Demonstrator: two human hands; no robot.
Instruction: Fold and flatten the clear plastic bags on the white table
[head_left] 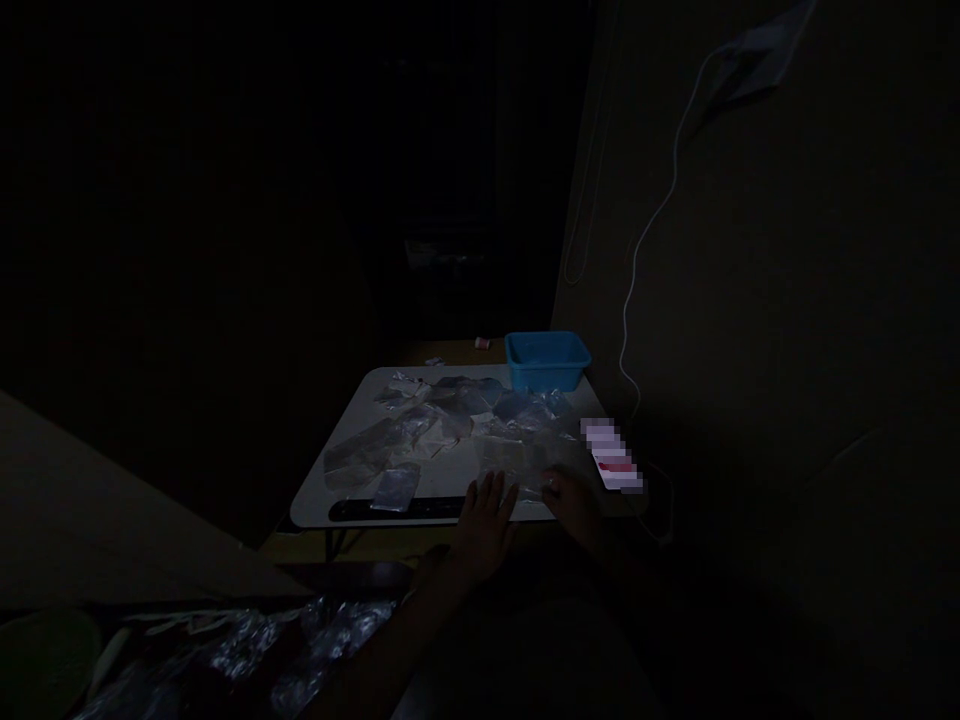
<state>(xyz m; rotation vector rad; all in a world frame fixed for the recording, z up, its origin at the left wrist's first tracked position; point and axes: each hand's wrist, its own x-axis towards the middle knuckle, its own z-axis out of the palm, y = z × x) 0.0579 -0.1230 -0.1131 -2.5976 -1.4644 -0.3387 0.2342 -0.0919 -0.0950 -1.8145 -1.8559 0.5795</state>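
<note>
The scene is very dark. A small white table [315, 500] bears several clear plastic bags [442, 425] scattered over its top. My left hand [486, 525] rests at the table's near edge with its fingers stretched out flat, touching a clear bag [510, 465] in front of it. Just to its right, my right hand [574, 505] lies on the table edge beside the same bag; its fingers look curled, but the dark hides whether they hold anything.
A blue plastic tub [546, 360] stands at the table's far right corner. A white cable [637, 260] hangs down the wall on the right. More crumpled clear plastic [300, 645] lies at the lower left, close to me. A dark strip [397, 508] runs along the table's front.
</note>
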